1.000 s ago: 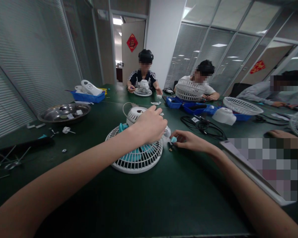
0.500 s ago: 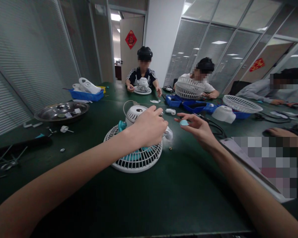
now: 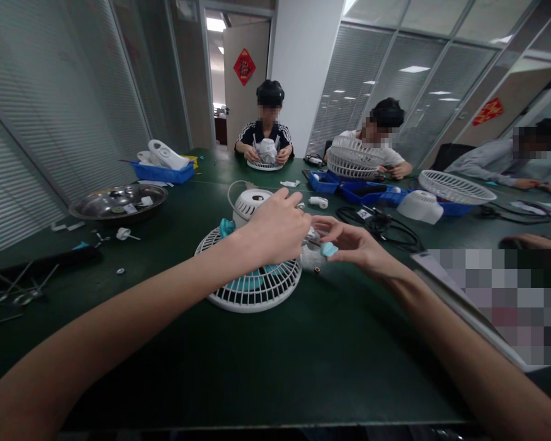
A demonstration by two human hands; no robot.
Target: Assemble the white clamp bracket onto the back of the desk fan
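A white fan head point(image 3: 252, 303) lies grille down, with teal blades showing through its bars and the vented motor housing point(image 3: 245, 202) on top. My left hand point(image 3: 280, 226) is closed at the right side of that housing; its fingers hide what they grip. A teal knob point(image 3: 227, 228) sticks out on the housing's left. Between the thumb and fingers of my right hand point(image 3: 356, 242) is a light-blue knob point(image 3: 329, 249), held close to a whitish part beside my left fingertips. Whether the knob touches that part, I cannot tell. A small brass-coloured ring point(image 3: 317, 269) lies below.
To the left are a metal bowl point(image 3: 119, 211), a blue bin point(image 3: 163, 171) with white parts, and loose hardware. Beyond my hands lie a white part point(image 3: 318, 202) and black cables point(image 3: 386, 226). Blue trays, grilles point(image 3: 457, 187) and co-workers are farther off.
My right hand has moved left with the light-blue knob, up to the fan beside my left hand. My left hand stays on the fan. The co-worker opposite has brought both hands to a fan.
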